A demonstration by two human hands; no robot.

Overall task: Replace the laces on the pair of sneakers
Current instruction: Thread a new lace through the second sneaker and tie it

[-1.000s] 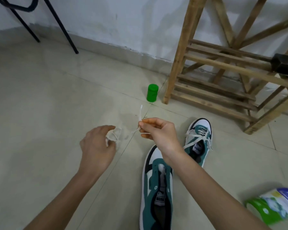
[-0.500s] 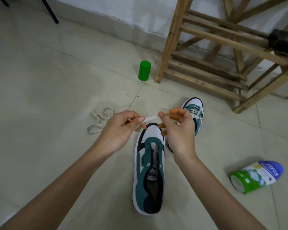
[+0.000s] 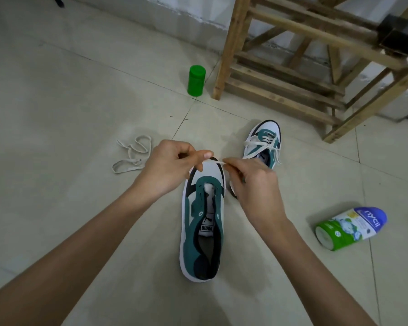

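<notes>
A green, white and black sneaker [image 3: 204, 222] with no lace lies on the tiled floor, toe pointing away. Above its toe my left hand [image 3: 169, 167] and my right hand [image 3: 252, 184] pinch a short stretch of white lace [image 3: 213, 161] taut between them. The second sneaker [image 3: 264, 143], with a white lace in its eyelets, lies behind my right hand. A loose white lace [image 3: 133, 154] lies in loops on the floor to the left of my left hand.
A wooden rack [image 3: 292, 67] stands at the back right by the wall. A green canister [image 3: 196, 80] stands beside its left leg. A green and blue bottle [image 3: 349, 228] lies on its side on the floor at the right.
My hands came together over the unlaced sneaker's toe and now pull a piece of lace straight between them. The bundle my left hand held a second ago is gone; a loose lace lies on the floor.
</notes>
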